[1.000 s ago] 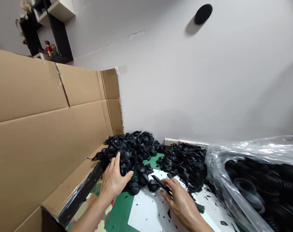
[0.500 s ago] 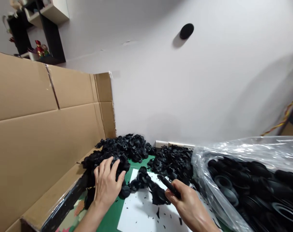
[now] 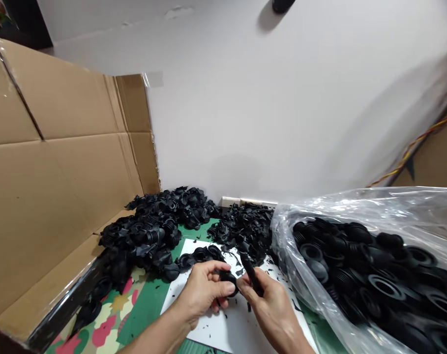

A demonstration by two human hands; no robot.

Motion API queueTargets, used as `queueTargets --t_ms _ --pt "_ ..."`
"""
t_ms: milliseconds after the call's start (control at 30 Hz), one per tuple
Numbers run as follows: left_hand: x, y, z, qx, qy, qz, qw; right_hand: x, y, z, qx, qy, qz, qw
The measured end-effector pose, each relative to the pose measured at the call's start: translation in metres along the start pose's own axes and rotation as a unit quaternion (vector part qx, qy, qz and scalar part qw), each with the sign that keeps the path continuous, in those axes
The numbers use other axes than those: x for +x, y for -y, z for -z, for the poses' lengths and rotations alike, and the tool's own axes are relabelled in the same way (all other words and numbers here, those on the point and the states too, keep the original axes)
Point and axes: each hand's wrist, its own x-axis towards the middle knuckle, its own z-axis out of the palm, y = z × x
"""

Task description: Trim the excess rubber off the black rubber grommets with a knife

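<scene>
My left hand point(image 3: 204, 290) is closed on a small black rubber piece point(image 3: 227, 281), pinched between thumb and fingers over the white sheet point(image 3: 197, 327). Close beside it, my right hand point(image 3: 269, 300) grips a slim black tool point(image 3: 251, 273), its tip pointing up and away from me. The right thumb is at the edge of the rubber piece. No blade can be made out on the tool. Behind the hands, a short row of black rubber parts point(image 3: 201, 254) lies on the sheet, with small black scraps scattered about.
A heap of ribbed black rubber parts point(image 3: 149, 231) lies at left against the cardboard wall point(image 3: 86, 167). Black scraps point(image 3: 245, 221) are piled at the back. On the right, a clear plastic bag point(image 3: 287, 255) holds many ribbed rubber parts. Under the sheet is a green surface point(image 3: 145, 305).
My left hand has come from the left heap to the middle and now holds a rubber piece. My right hand has drawn close to it, still gripping the tool. The view has tilted downward.
</scene>
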Motion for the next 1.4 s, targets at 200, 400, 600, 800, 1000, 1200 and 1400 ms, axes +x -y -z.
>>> queueTargets --t_ms 200,400,600,800,1000,1200,1400 --pt "0.000 0.009 -0.004 -0.061 -0.038 0.007 0.997 0.003 0.012 0.023 0.126 -0.038 0.008 0.991" --pt "-0.005 0.000 -0.007 -0.071 -0.070 -0.002 0.995 -0.005 0.009 0.023 0.203 -0.059 0.037 0.977" --pt "-0.007 -0.001 -0.011 -0.074 -0.088 -0.007 0.993 -0.008 -0.001 0.009 0.166 -0.069 0.096 0.979" --pt "-0.006 0.000 -0.011 -0.076 -0.098 -0.009 0.992 -0.011 0.006 0.007 0.083 -0.089 0.218 0.968" --pt "-0.007 0.004 -0.014 -0.083 -0.101 -0.015 0.991 -0.011 0.002 0.005 -0.032 -0.044 0.324 0.945" --pt "-0.010 0.009 -0.008 -0.091 -0.040 -0.006 0.995 0.021 -0.004 0.027 -0.150 -0.161 0.330 0.918" --pt "-0.011 -0.003 -0.005 -0.133 -0.068 -0.023 0.988 0.028 -0.002 0.026 -0.006 -0.059 0.035 0.998"
